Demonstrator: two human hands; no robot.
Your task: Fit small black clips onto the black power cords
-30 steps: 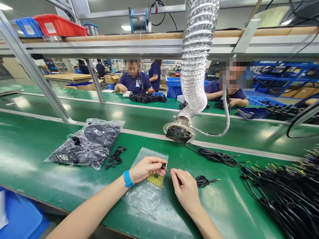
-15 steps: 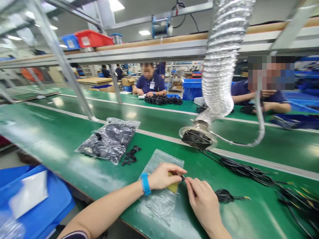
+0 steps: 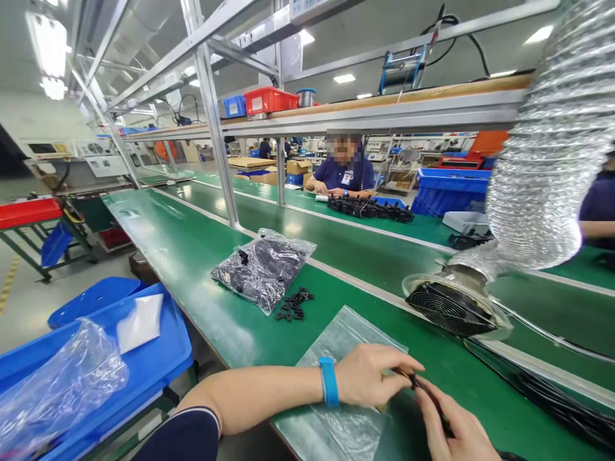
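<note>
In the head view, the person's left hand (image 3: 372, 378) is pinching a small dark part (image 3: 414, 380) between thumb and forefinger, its other fingers curling behind. The right hand (image 3: 456, 426) is meeting it there, thumb and forefinger pressing together around a black cable (image 3: 442, 416) just beside that part; the fingertips are hiding most of the piece, so its shape is probably not to be trusted from here. A blue wristband (image 3: 329, 382) is circling the left wrist.

Beneath the left hand, a clear zip bag (image 3: 348, 333) is lying flat on the green table (image 3: 230, 339). Beyond the left hand and to its left, loose black pieces (image 3: 295, 305) are lying scattered, and a large plastic bag (image 3: 264, 269) of dark parts is resting just past them. Ahead of the right hand, a round black fan (image 3: 446, 308) is hanging at the end of a silver duct (image 3: 542, 160). To the right of that hand, a bundle of black cables (image 3: 557, 400) is lying on the table. Well to the left of both hands, a blue bin (image 3: 175, 339) is holding crumpled clear plastic (image 3: 72, 390).
</note>
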